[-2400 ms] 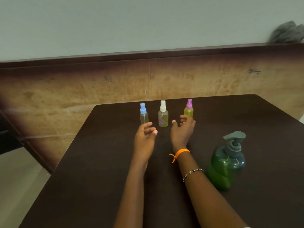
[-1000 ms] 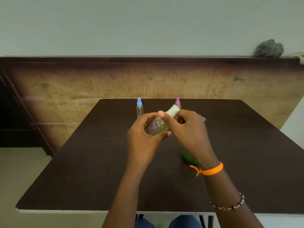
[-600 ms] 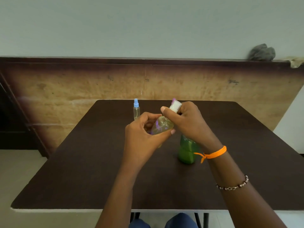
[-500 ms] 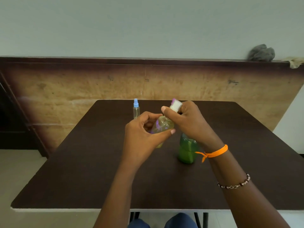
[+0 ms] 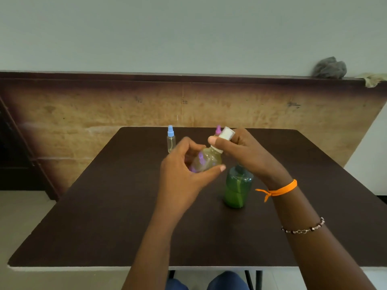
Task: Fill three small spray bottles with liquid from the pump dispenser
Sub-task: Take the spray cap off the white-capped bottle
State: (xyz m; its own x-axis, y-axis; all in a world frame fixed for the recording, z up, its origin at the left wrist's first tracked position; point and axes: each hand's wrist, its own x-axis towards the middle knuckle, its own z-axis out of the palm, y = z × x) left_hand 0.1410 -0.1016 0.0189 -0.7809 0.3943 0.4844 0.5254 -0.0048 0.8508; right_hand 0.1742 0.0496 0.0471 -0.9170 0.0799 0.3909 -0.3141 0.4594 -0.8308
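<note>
Bottle [image 5: 206,161] gripped by left hand [image 5: 184,176] | right hand [image 5: 245,151] pinches cap [image 5: 226,133] | mid-table

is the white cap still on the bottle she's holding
On. The white cap sits on the tilted bottle; the right hand grips it, the left hand holds the body.

My hands fill the middle; the green pump dispenser [image 5: 237,185] stands just under my right wrist, the blue-capped bottle [image 5: 171,139] beyond my left; bare table [image 5: 94,216] lies either side

Left hand [image 5: 184,174] gripping tilted white-capped spray bottle [image 5: 207,160] above table [image 5: 104,206] middle; right hand [image 5: 245,151] pinching its cap [image 5: 226,133]; green pump dispenser [image 5: 237,187] just beside.
</note>
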